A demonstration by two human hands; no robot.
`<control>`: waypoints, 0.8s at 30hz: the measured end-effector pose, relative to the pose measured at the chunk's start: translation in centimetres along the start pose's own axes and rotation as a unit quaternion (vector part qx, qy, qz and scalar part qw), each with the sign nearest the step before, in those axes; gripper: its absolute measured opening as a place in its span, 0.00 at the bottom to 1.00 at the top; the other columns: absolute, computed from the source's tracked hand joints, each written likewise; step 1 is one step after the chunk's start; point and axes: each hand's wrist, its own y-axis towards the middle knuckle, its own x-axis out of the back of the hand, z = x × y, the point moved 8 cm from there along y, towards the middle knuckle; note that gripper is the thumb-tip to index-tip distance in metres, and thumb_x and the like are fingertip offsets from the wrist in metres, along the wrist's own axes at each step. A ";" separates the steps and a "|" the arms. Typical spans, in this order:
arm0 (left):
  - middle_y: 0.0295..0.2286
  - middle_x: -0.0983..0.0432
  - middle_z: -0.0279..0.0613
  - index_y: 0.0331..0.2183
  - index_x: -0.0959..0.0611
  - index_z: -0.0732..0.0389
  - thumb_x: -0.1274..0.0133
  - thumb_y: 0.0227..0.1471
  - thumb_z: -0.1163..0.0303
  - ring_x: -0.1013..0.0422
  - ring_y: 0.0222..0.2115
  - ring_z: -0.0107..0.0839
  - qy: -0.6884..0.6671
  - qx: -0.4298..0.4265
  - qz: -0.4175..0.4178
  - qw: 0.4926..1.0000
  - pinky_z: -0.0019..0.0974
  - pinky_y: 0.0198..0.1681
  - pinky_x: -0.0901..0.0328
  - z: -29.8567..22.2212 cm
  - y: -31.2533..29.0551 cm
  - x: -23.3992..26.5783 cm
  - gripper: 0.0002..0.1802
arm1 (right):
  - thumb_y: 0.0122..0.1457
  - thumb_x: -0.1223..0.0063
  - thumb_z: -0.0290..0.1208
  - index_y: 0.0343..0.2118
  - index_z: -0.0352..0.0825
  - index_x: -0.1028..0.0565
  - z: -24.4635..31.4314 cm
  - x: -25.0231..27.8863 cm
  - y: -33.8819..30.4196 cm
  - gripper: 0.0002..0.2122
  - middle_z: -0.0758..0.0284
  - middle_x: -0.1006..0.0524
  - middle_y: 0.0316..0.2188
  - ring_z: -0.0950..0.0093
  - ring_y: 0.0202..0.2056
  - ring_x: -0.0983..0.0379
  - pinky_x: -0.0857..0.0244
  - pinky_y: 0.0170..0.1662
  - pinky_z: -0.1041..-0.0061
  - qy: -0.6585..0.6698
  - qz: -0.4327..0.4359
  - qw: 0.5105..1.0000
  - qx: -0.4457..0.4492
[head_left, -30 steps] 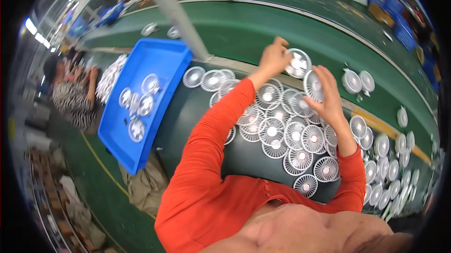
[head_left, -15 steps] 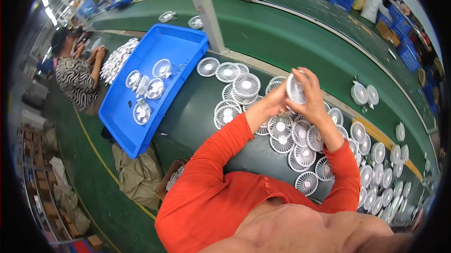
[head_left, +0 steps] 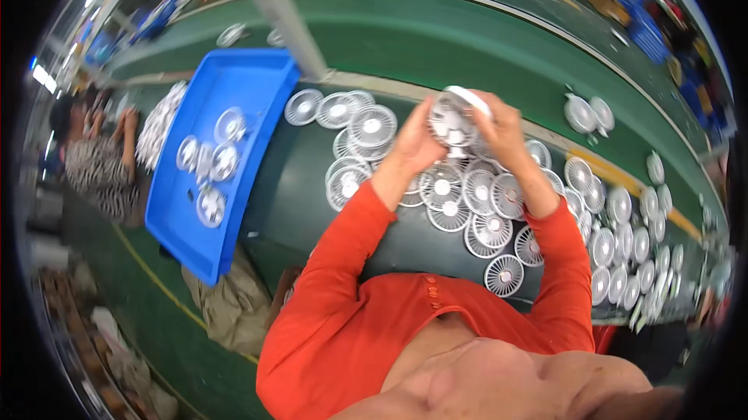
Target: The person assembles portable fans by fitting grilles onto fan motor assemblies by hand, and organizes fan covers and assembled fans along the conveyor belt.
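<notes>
"Green conveyor belt (head_left: 389, 30) stretched behind the dark work table (head_left: 288, 186), with a pale ledge (head_left: 378, 85) between the two. What did the person in red (head_left: 405, 315) have up there?"

"It was a small white fan (head_left: 449, 128), lifted above the far part of the table, its blades showing. White rim (head_left: 470, 98) slanted across its top; it was blurred, so I couldn't tell whether the two were joined."

"And how were the hands?"

"Both had hold of something. The left hand (head_left: 414, 142) was curled against the fan's left side, grasping it. The right hand (head_left: 500, 130) was wrapped round from the other side, gripping at the rim."

"Underneath I saw round white grilles (head_left: 442, 185), overlapping in a loose heap."

"So did I, and some spread left, toward that blue tray (head_left: 171, 210). It sat slantwise on the person's left, with several fan pieces (head_left: 210, 206) in it."

"Just past the tray was a heap of small white parts (head_left: 161, 128), and near that a co-worker in a black-and-white patterned top (head_left: 101, 178)."

"On the person's right, more round white pieces (head_left: 602, 247) crowded the table, and a pair of fans (head_left: 580, 114) lay side by side on the belt."
</notes>
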 end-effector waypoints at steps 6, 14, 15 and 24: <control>0.43 0.24 0.37 0.46 0.23 0.56 0.58 0.61 0.55 0.27 0.44 0.32 -0.011 -0.036 -0.023 0.999 0.42 0.50 0.33 0.4 -0.1 -0.2 0.19 | 0.61 0.55 0.23 0.44 0.30 0.25 -1.5 0.6 0.3 0.11 0.67 0.22 0.39 0.80 0.40 0.28 0.35 0.44 0.81 0.146 -0.055 0.984 -0.085; 0.42 0.23 0.40 0.46 0.24 0.58 0.63 0.63 0.51 0.27 0.42 0.33 -0.031 -0.022 -0.069 0.997 0.42 0.47 0.31 1.1 -1.3 0.2 0.23 | 0.46 0.40 0.39 0.52 0.34 0.30 5.4 -2.9 -0.9 0.29 0.57 0.32 0.53 0.57 0.52 0.36 0.42 0.53 0.59 -0.242 0.082 0.950 0.181; 0.41 0.23 0.39 0.46 0.23 0.57 0.63 0.63 0.51 0.26 0.42 0.33 -0.032 -0.012 -0.083 0.996 0.41 0.47 0.31 0.8 -1.8 -0.6 0.23 | 0.46 0.40 0.39 0.52 0.34 0.30 5.3 -2.9 -0.7 0.29 0.57 0.32 0.53 0.57 0.52 0.36 0.42 0.53 0.59 -0.242 0.083 0.949 0.181; 0.46 0.29 0.39 0.51 0.30 0.60 0.67 0.65 0.53 0.30 0.46 0.30 0.139 -0.224 -0.126 0.956 0.36 0.51 0.35 -0.2 -3.7 -1.5 0.24 | 0.52 0.53 0.62 0.63 0.30 0.48 2.4 -5.1 -1.2 0.44 0.50 0.49 0.64 0.53 0.64 0.52 0.58 0.65 0.60 -0.016 0.127 0.986 0.107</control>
